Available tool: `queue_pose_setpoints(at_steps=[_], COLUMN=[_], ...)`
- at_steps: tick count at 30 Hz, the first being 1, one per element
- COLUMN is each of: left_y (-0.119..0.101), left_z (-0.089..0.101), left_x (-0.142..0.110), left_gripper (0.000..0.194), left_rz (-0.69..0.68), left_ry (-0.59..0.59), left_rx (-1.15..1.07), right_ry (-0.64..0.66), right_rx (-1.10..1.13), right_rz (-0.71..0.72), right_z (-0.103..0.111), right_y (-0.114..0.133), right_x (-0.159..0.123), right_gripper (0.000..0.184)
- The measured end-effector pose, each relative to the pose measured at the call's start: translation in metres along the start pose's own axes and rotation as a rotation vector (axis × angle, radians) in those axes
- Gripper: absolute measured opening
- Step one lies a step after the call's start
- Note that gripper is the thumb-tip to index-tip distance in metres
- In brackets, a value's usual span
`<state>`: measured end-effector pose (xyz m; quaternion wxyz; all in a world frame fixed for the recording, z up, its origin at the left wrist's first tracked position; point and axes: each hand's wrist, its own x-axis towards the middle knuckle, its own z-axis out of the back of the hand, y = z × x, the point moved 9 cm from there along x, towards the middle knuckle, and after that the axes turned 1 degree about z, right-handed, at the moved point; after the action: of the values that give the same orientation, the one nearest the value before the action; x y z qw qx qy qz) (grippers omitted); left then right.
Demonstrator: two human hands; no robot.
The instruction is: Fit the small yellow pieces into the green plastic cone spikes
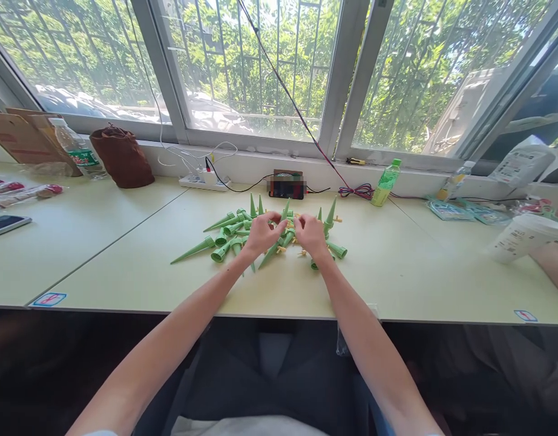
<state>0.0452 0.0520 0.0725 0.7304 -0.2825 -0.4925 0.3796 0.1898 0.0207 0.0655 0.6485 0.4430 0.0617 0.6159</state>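
Note:
Over a pile of green plant watering spikes, my left hand [262,234] is closed with thumb and fingers around one green watering spike [285,209], whose tip points up. Close beside it on the right, my right hand [310,235] is pinched; what sits between its fingertips is too small to make out. Small yellow valves [281,249] show among the spikes under my hands. To the left lies a loose spike [193,249], its tip toward the front left. A spike [330,217] stands upright to the right of my right hand, with a yellow valve on its side.
A phone [286,185] leans at the back by a power strip [205,180]. Bundled cable [357,191] and a green bottle [386,183] stand behind right. A brown pouch [123,157] is back left. A white cup [528,237] lies tilted at right near another person's arm [553,266].

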Motion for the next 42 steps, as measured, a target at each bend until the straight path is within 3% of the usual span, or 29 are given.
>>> queue_pose_setpoints(at_steps=[4, 15, 20, 25, 29, 32, 36, 42], left_y=[0.004, -0.002, -0.001, -0.002, -0.009, -0.017, -0.028, -0.038], left_z=[-0.005, -0.03, -0.037, -0.035, -0.029, -0.023, -0.016, -0.023], left_x=[0.0, -0.012, -0.013, -0.012, -0.011, -0.012, -0.016, -0.023], left_gripper=[0.024, 0.018, 0.015, 0.014, 0.015, 0.022, 0.035, 0.038], left_rz=[-0.013, -0.102, -0.152, -0.156, -0.171, -0.217, -0.291, -0.404], left_ry=[0.034, 0.234, 0.263, 0.235, 0.167, 0.096, 0.006, 0.051], left_rx=[0.201, 0.416, 0.45, 0.428, 0.374, 0.312, 0.241, 0.219], right_ry=[0.081, 0.092, 0.14, 0.222, 0.442, 0.517, 0.559, 0.678], right_rx=[-0.054, -0.137, -0.156, -0.136, -0.015, -0.076, -0.165, -0.207], right_rz=[-0.023, -0.108, -0.116, -0.104, -0.182, -0.159, -0.098, -0.057], right_z=[-0.006, 0.003, -0.002, -0.004, -0.013, -0.013, -0.014, -0.02], right_y=[-0.003, -0.012, -0.017, -0.018, -0.022, -0.019, -0.013, -0.013], right_x=[-0.002, -0.003, -0.002, -0.001, -0.01, -0.015, -0.018, -0.023], right_gripper=[0.016, 0.017, 0.016, 0.01, 0.009, 0.005, 0.012, 0.023])
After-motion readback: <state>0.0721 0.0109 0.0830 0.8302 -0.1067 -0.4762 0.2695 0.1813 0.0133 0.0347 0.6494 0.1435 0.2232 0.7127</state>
